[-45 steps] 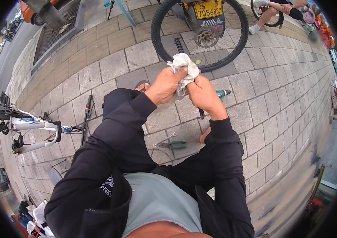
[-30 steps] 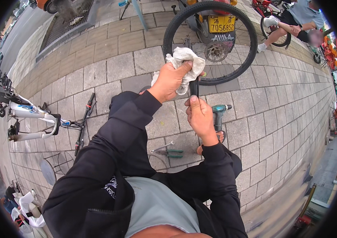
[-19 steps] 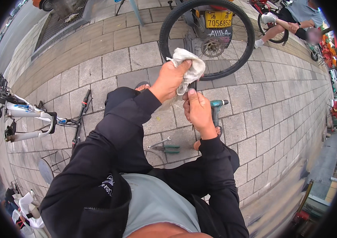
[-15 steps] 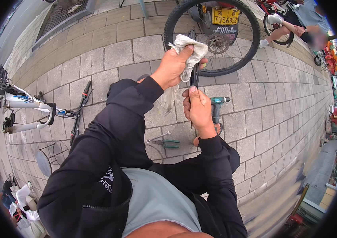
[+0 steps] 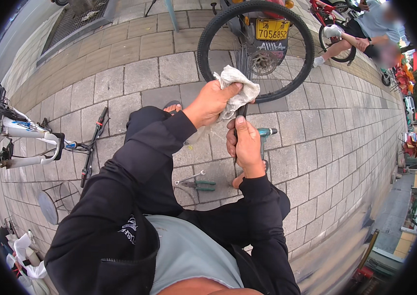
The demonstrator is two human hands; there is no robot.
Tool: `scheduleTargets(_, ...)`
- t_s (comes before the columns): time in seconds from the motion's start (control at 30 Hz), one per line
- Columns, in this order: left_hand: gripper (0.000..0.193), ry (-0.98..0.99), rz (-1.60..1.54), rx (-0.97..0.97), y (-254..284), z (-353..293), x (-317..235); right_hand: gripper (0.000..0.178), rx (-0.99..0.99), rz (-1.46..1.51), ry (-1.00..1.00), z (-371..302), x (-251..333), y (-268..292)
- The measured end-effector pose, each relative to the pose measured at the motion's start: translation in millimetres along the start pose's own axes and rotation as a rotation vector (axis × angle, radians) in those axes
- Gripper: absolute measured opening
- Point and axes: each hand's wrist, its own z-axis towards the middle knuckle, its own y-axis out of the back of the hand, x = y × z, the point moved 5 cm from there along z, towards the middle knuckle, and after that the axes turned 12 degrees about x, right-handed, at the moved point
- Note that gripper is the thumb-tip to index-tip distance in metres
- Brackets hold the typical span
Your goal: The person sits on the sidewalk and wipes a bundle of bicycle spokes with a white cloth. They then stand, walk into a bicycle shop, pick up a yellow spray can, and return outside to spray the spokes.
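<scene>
**Thin dark rods (image 5: pixel 241 112) gathered in one bundle, gripped through a white cloth (image 5: pixel 240 89)**

The work looks to be partway through: the rods are already collected and the cloth is pressed over their middle stretch, but neither has been put down. How much of their length has been gone over cannot be told, since the cloth hides part of it.

The bundle's long axis runs up the view, almost straight ahead with a slight lean to the right. Its far ends spread a little past the cloth and overlap a bicycle wheel (image 5: pixel 265 64); contact there is unclear. Which ends are which is too small to tell.

The left hand (image 5: pixel 215 103) is clamped on the cloth, thumb on top. Just below, the right hand (image 5: pixel 246 142) is closed around the near part of the bundle, above the paving (image 5: pixel 287 162).
</scene>
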Motion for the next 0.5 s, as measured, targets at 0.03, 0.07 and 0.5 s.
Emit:
scheduleTargets(0.03,0.034,-0.006,-0.021,0.004,-1.8,-1.8,0.5,0.042,-0.007,-0.011,0.01,-0.6,0.4,-1.0)
scheduleTargets(0.07,0.034,-0.011,-0.041,0.009,-2.9,-2.2,0.1,0.042,-0.007,-0.032,0.008,0.0,0.2,-2.2)
scheduleTargets(0.5,0.023,0.039,-0.032,-0.048,-5.1,-6.1,-4.2,0.032,-0.086,-0.065,0.061,-2.2,6.3,2.2)
